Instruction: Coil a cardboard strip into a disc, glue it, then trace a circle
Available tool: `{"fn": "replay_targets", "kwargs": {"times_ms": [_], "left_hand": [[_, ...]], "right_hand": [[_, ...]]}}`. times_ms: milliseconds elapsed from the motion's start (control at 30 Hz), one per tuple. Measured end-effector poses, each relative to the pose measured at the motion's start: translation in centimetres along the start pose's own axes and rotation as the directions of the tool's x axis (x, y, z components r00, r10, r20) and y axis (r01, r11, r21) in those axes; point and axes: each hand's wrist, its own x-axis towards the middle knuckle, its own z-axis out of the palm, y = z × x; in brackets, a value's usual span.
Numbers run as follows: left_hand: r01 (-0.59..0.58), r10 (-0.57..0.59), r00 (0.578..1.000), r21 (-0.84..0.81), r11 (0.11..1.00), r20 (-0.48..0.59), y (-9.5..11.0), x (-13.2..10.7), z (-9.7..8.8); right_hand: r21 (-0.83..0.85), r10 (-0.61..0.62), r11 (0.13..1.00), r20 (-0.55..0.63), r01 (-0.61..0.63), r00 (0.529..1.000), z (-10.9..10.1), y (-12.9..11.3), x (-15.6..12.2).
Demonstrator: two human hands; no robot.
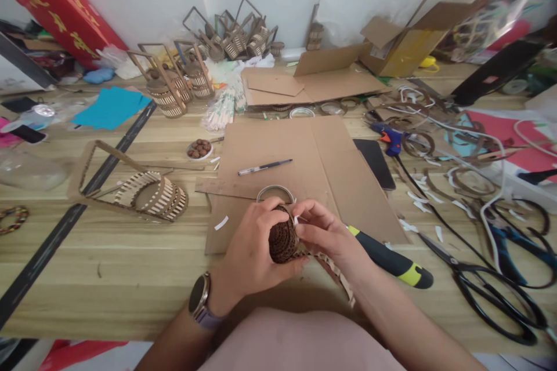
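My left hand (255,246), a watch on its wrist, is wrapped round a small brown coil (282,240) of ridged strip, its spiral face turned towards me. From the coil a loose notched strip (337,275) trails down to the right beneath my right wrist. My right hand (324,229) is closed in a pinch at the coil's right edge, on a small white paper piece (296,220). Just beyond my fingers a ring (275,188) lies on the cardboard sheet (278,139), with a pen (265,167) farther up. A green-and-black handled tool (391,261) lies beside my right forearm.
At left a handled slatted basket (159,197) lies on its side, near a bowl of brown balls (199,149). Black scissors (483,287), a blue glue gun (390,138), cables and paper scraps cover the right. Several small baskets (237,35) and a cardboard box (409,40) stand behind.
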Motion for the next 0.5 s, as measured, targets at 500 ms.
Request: {"fn": "replay_targets", "kwargs": {"times_ms": [500], "left_hand": [[-0.047,0.047,0.999,-0.011,0.999,-0.019,0.31,0.11,0.27]], "right_hand": [[-0.048,-0.005,0.999,0.064,0.008,0.998,-0.14,0.12,0.03]]}}
